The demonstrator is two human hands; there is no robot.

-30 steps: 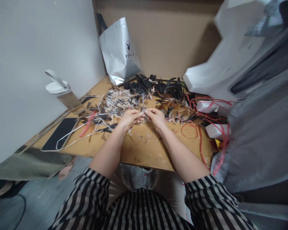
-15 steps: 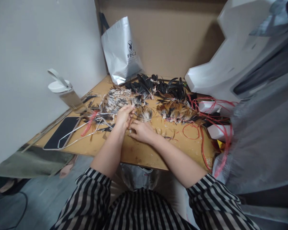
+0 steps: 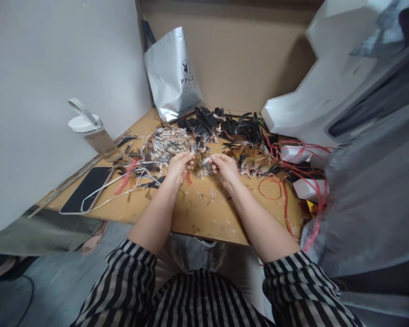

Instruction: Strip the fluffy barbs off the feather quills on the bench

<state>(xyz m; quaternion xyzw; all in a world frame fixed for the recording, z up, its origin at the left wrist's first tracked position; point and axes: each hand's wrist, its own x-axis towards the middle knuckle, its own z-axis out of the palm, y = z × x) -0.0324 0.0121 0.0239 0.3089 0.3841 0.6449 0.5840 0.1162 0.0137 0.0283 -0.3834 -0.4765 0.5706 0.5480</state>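
My left hand [image 3: 179, 167] is closed in a pinch beside a pile of pale speckled feathers [image 3: 167, 144]; what its fingertips hold is too small to make out. A short distance to the right, my right hand [image 3: 226, 168] pinches at the tip of a small greyish feather. Brown feathers [image 3: 257, 159] lie in a row beyond and to the right of it. Black feathers [image 3: 204, 121] are heaped along the back of the wooden table [image 3: 204, 218]. A bit of red string [image 3: 188, 178] hangs by my left hand.
A silver bag [image 3: 170, 72] stands at the back. At the left are a lidded cup [image 3: 100, 136], a phone [image 3: 87, 190] and white strips [image 3: 105, 186]. Red string [image 3: 286, 204] trails off the right side near white blocks [image 3: 310, 188]. Part of another person's foot [image 3: 91, 243] shows lower left.
My right hand has moved up and to the right, away from my left hand, and now pinches near the feathers. My left hand has shifted slightly down. Red string now shows beside it.
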